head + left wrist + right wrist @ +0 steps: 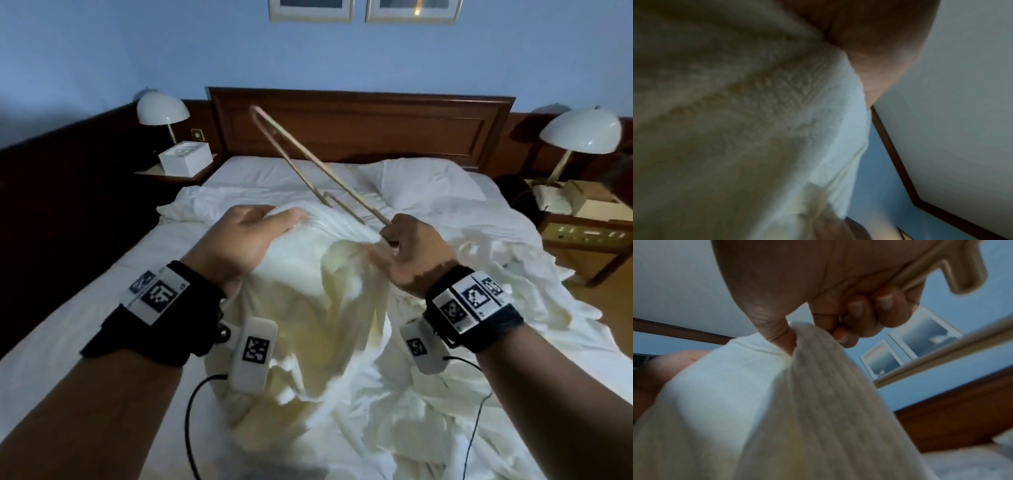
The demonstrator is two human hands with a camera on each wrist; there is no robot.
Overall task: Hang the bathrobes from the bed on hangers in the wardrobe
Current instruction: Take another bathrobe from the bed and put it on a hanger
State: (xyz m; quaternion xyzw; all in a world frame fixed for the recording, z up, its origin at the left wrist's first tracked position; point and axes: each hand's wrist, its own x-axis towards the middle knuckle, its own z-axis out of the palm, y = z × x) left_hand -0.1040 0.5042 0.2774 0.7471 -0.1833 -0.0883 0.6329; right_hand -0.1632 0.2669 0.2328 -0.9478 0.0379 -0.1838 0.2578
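Note:
A white waffle-weave bathrobe (308, 294) hangs lifted above the bed between my two hands. My left hand (246, 233) grips its upper edge at the left, thumb on top of the cloth (777, 105). My right hand (411, 246) pinches the robe's edge (807, 353) and also holds one end of a wooden hanger (308, 161), whose bars point up and away toward the headboard. In the right wrist view the curled fingers (869, 309) close on the hanger (962, 269) and the cloth together. More white bathrobe fabric (479, 342) lies crumpled on the bed to the right.
The bed (85, 291) has white sheets and pillows (421, 181) under a dark wooden headboard (359, 126). Nightstands with white lamps (161, 109) (582, 130) flank it. A white box (185, 157) sits on the left nightstand. Two framed pictures (363, 10) hang above.

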